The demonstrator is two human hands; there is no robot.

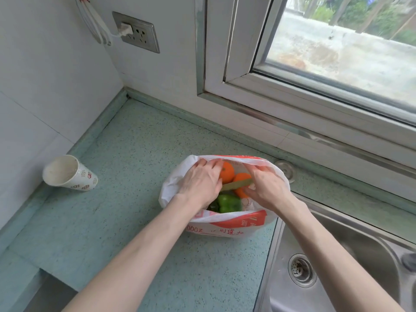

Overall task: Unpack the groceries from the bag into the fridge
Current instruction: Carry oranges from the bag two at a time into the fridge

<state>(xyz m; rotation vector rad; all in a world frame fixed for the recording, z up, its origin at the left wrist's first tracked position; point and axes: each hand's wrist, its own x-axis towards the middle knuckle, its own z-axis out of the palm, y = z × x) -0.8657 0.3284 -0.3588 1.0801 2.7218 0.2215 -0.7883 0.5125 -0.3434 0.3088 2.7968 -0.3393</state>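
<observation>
While the thin, floppy bag (216, 221) sits on the counter (126, 199) beside the sink (337, 255), both hands reach in; the left hand (200, 181) lies flat-fingered on an orange (227, 171), the right hand (267, 188) curls round a pale green stalk (238, 184). The firm, round fruit probably wants a whole-palm grasp.

Views: one, head-worn
Facing: forward and down onto counter (126, 154) corner
Nearness: close, forearms fill lower frame
Edges: window (337, 52) above, sink (337, 255) right

The bag (225, 228) is thin, crinkled white plastic, the counter (126, 158) matt speckled green stone, the sink (351, 251) brushed shiny metal, the cup (74, 174) printed paper.
</observation>
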